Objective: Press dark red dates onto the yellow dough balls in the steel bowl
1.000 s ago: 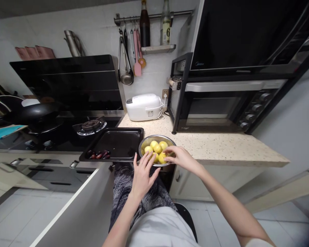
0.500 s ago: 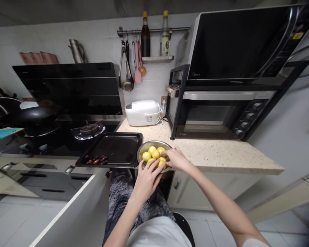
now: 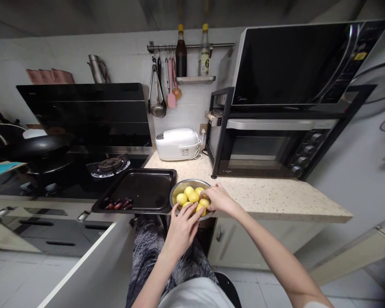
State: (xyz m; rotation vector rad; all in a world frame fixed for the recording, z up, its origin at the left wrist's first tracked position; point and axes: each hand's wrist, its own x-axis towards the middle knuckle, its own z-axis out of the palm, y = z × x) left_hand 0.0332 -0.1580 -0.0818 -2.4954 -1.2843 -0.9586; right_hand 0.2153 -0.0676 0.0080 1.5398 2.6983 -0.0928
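Observation:
A steel bowl of round yellow balls, which look like fruit, sits at the counter's front edge. My left hand reaches over the near rim. Its fingers are apart, and the tips touch the balls at the front. At the bowl's right side, my right hand curls its fingers and thumb around one yellow ball. Beside the bowl on the left is a black baking tray. Several small dark red oval fruits lie in its near left corner.
A white appliance stands against the wall behind the bowl. To the right, a rack holds an oven under a microwave. A gas burner and a black wok are on the left. An open cabinet door juts out below.
The view has tilted slightly, so everything sits a little lower in the picture. Both hands stay at the bowl with barely any movement among the yellow balls.

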